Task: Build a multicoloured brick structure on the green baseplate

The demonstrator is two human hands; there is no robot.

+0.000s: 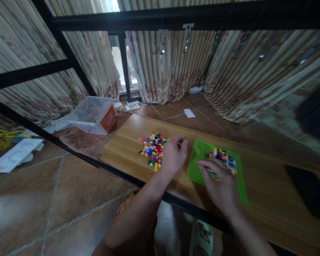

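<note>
A loose pile of small multicoloured toy bricks [150, 149] lies on the wooden tabletop. My left hand [174, 153] is above the table at the pile's right edge, its fingers curled together; whatever they pinch, if anything, is too small to make out. To the right lies a green studded baseplate [196, 156] with a low block of many-coloured bricks [229, 160] built on it. My right hand [220, 181] hovers over the plate, thumb and fingertips drawn together beside the built bricks. Its fingers hide part of the build, and what they hold cannot be seen.
A clear plastic box [88, 115] with an orange label stands beyond the table's left end. A black flat object [309, 192] lies on the right of the tabletop [266, 188]. Black metal bars [160, 19] cross above, with clips hanging from one.
</note>
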